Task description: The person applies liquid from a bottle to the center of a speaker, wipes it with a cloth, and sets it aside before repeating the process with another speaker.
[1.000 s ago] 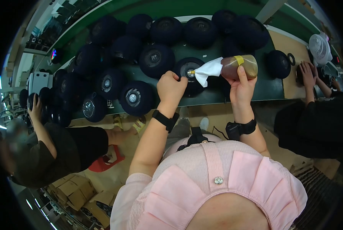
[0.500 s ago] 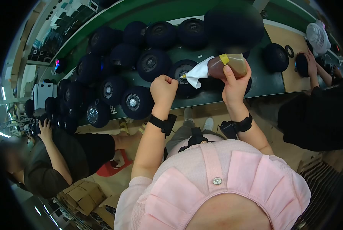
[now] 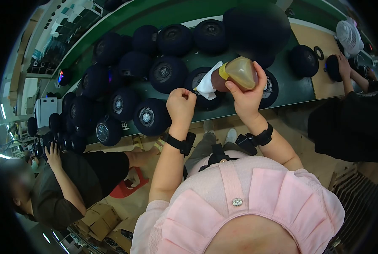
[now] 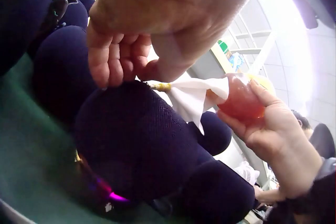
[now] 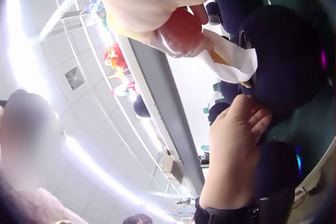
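My right hand point(image 3: 247, 101) grips a soft squeeze bottle point(image 3: 242, 71) of reddish-brown liquid, thumb on one side and fingers on the other. White cloth point(image 3: 206, 86) is wrapped round its neck, and a thin yellowish nozzle point(image 4: 160, 86) pokes out. The bottle lies tilted, nozzle at the recessed face of a round, dark-blue fabric-covered speaker point(image 4: 131, 134). My left hand point(image 3: 180, 106) is curled beside this speaker, fingertips right at its edge, thumb close to the nozzle. Nothing shows between its fingers. In the right wrist view the cloth overlaps the speaker.
Several similar round speakers point(image 3: 168, 74) crowd the green bench point(image 3: 297, 92), mostly left and behind. A white fan point(image 3: 349, 37) stands at the far right near another person's hands point(image 3: 344, 67). A person in dark clothes point(image 3: 60, 186) sits left; cardboard boxes point(image 3: 98, 221) lie behind.
My right hand has come leftward and the bottle has swung, its base turning more toward me. The nozzle tip is now harder to see from above. My left hand stays curled beside the speaker.
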`<state>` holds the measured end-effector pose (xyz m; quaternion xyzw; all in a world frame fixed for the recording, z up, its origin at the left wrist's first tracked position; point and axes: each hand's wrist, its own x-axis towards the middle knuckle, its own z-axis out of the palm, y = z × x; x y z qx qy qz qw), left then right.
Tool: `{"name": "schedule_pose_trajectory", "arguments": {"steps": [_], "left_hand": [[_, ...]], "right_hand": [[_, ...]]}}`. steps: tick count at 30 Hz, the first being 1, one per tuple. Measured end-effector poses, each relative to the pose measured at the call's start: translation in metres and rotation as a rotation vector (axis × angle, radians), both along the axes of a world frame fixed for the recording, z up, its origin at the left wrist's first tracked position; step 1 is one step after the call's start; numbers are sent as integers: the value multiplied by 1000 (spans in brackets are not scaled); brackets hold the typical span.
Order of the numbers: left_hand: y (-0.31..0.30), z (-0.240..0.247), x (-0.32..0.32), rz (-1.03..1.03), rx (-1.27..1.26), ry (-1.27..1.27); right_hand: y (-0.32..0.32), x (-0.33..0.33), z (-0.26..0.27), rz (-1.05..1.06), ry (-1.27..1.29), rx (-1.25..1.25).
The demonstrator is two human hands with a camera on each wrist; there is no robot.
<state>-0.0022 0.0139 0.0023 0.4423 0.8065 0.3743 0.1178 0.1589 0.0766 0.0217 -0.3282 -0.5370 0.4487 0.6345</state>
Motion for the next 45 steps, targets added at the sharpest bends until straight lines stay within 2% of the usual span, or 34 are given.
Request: {"name": "schedule_pose_trajectory", "arguments": {"steps": [2,5,7,10,17,20,22,23,27,29,35,45], "left_hand": [[0,1,2,-5,34,13],[0,0,1,-13,-1,56],[-1,-1,0,-19,5,58],[-1,-1,0,-29,19,73],[-1,1,0,-36,15,53],[-2,-2,0,-36,61,90],[-3,-3,-1,-36,53,83],[-4,-4,-1,-35,47,78],[-4,-5,-1,-33,52,50],[-3,-5,-1,-52,55,77],[-3,-4,1,-37,72,61],[-4,-4,-1,-42,69,40]], "right_hand": [[-1,-2,1,23,19,-12],[0,-2,7,-4,-121,98],[0,-3,16,54,-206,250],[2,-1,16,179,-216,263],[-5,2,11,174,-190,292],[-7,7,25,128,-313,249],[-6,7,30,460,-105,-62],[-4,6,31,442,-137,4],[-4,12,31,440,-178,-18],[-7,17,28,397,-317,-34],[-9,16,15,233,-289,-58],[-9,15,16,180,-211,-130]]}}
